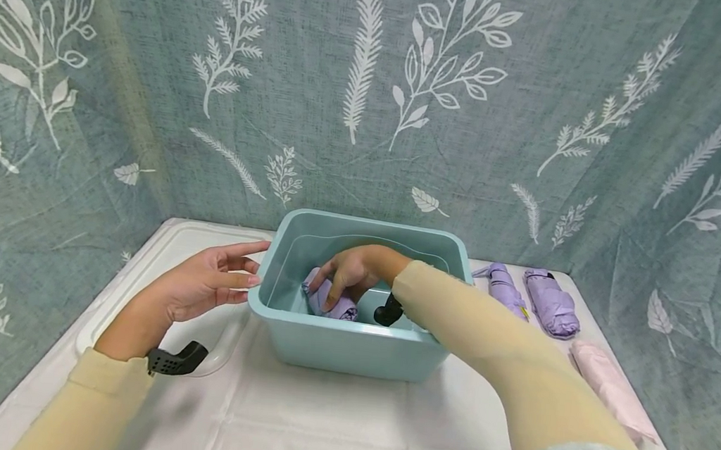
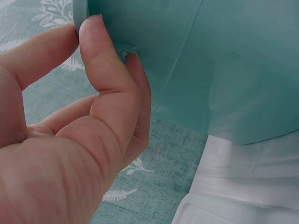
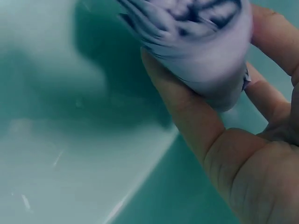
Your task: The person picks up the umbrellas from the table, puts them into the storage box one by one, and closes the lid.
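A pale teal plastic bin (image 1: 350,351) stands on the white-covered table. Down inside it, my right hand (image 1: 357,271) grips a rolled lavender fabric bundle (image 1: 332,300) that lies near the bin's left end. The right wrist view shows the thumb and fingers on opposite sides of the bundle (image 3: 201,65), its gathered folds showing at the end. At the bin's left edge, my left hand (image 1: 213,280) holds the rim. Thumb and fingertips (image 2: 96,37) meet the rim in the left wrist view, with other fingers partly hidden behind the thumb.
Two more lavender bundles (image 1: 506,289) (image 1: 551,303) lie right of the bin, with a pale pink bundle (image 1: 614,393) nearer. A white lid-like tray (image 1: 188,236) lies left, under my left hand. Leaf-patterned teal cloth (image 1: 320,95) hangs behind and at both sides.
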Tool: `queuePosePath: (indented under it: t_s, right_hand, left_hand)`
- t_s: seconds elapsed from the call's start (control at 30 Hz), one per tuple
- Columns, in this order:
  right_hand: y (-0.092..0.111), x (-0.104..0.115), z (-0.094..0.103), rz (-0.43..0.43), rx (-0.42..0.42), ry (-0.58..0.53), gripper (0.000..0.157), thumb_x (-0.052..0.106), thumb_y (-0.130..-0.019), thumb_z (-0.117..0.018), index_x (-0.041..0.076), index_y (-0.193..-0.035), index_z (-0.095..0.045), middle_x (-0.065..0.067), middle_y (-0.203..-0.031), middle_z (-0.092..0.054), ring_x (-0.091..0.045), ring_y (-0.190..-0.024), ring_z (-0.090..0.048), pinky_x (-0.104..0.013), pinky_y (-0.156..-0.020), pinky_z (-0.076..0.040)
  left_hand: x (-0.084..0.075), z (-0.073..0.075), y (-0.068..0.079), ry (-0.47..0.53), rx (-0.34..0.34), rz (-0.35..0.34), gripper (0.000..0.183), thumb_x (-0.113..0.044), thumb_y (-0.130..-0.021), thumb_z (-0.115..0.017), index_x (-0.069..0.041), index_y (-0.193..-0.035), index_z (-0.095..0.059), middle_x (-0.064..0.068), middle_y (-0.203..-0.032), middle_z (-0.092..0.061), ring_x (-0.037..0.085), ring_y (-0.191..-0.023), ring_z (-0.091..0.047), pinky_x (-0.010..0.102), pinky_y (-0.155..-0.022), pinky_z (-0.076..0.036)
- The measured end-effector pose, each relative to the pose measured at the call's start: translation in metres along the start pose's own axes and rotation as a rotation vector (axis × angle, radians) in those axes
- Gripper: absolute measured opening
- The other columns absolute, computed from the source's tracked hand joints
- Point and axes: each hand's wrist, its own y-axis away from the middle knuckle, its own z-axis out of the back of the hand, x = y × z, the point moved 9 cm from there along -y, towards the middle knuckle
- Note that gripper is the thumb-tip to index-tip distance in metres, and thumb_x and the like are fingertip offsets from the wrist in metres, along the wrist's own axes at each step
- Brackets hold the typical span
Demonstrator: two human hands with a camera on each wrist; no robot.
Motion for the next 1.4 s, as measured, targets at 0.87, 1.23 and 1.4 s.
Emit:
queuePosePath:
  t_s: [0.87, 1.23, 1.4]
  right_hand:
    - [-0.015, -0.003, -0.005, 0.003, -0.042, -0.058, 0.08, 0.005, -0.087, -0.081, 0.015, -0.154, -0.039, -0.013, -0.16, -0.032, -0.029, -0.092, -0.067, -0.039, -0.076, -0.062]
    - [-0.019, 0.006, -0.014, 0.053, -0.069, -0.201, 0.081, -0.001, -0.089, -0.076, 0.012, -0.156, -0.033, -0.014, -0.136, -0.046, -0.027, -0.109, -0.059, -0.036, -0.079, -0.062]
    - [-0.017, 0.01, -0.015, 0.059, -0.078, -0.229, 0.083, -0.003, -0.088, -0.075, 0.014, -0.157, -0.03, -0.014, -0.139, -0.043, -0.029, -0.114, -0.057, -0.037, -0.08, -0.063]
  left_hand:
    - [0.001, 0.001, -0.001, -0.006, 0.0, 0.008, 0.077, -0.003, -0.097, -0.068, -0.007, -0.162, -0.027, 0.0, -0.11, -0.056, 0.01, -0.087, -0.066, 0.026, -0.08, -0.06]
    - [0.0, 0.0, -0.001, -0.009, 0.006, -0.002, 0.077, -0.003, -0.097, -0.068, -0.006, -0.162, -0.026, 0.001, -0.11, -0.056, 0.01, -0.088, -0.066, 0.026, -0.081, -0.06]
    - [0.0, 0.001, 0.0, -0.025, 0.001, -0.002, 0.077, -0.004, -0.097, -0.068, -0.006, -0.163, -0.026, 0.002, -0.112, -0.055, 0.011, -0.088, -0.066, 0.026, -0.081, -0.06]
